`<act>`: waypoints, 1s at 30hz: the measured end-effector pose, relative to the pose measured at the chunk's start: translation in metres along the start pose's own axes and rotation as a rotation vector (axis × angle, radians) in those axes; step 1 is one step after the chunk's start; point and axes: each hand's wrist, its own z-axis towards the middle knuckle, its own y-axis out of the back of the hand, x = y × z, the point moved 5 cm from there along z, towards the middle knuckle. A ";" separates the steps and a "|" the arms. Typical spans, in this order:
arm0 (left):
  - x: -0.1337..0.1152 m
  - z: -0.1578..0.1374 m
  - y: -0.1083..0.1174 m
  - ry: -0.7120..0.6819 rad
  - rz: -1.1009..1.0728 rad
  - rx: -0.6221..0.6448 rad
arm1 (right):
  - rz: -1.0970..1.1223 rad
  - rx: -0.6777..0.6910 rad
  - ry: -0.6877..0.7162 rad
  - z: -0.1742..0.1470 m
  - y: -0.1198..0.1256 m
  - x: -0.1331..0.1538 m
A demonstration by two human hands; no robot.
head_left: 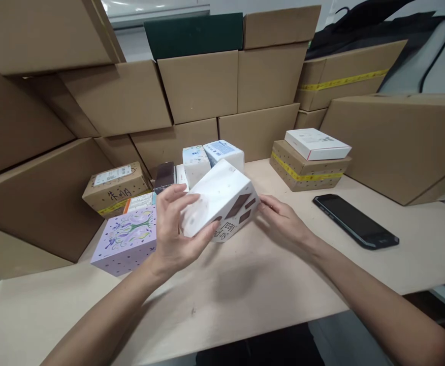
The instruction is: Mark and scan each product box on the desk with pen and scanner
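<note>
A white box [222, 190] with brown squares and dark lettering on one side is held tilted above the table. My left hand [179, 223] grips its left end, thumb along the lettered side and fingers over the top. At the right end, the fingers of my right hand [283, 216] close on the box's edge; their tips are partly hidden. Left of my left hand stands a lilac box [125, 239] with a swirling plant pattern. Behind the white box are two white-and-blue packs [196, 162], apparently soft tissue packs.
Cardboard boxes [197, 86] are stacked along the back. A small taped carton [112, 188] stands at left, beside a dark box [165, 176]. On the right, a flat white box [317, 144] rests on a dotted carton [306, 170]; a black phone-like device [355, 221] lies on the table [268, 290].
</note>
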 end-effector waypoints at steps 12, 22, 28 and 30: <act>0.048 -0.040 -0.039 0.471 -0.389 -0.015 | -0.424 0.210 0.047 -0.004 -0.028 -0.015; 0.056 -0.081 -0.064 0.809 -0.293 0.226 | -0.922 0.081 -0.376 0.039 0.028 -0.031; 0.061 -0.083 -0.066 0.815 -0.367 0.307 | -0.868 0.153 -0.414 0.064 0.020 -0.037; 0.062 -0.084 -0.065 0.818 -0.379 0.317 | -0.797 0.134 -0.388 0.060 0.020 -0.038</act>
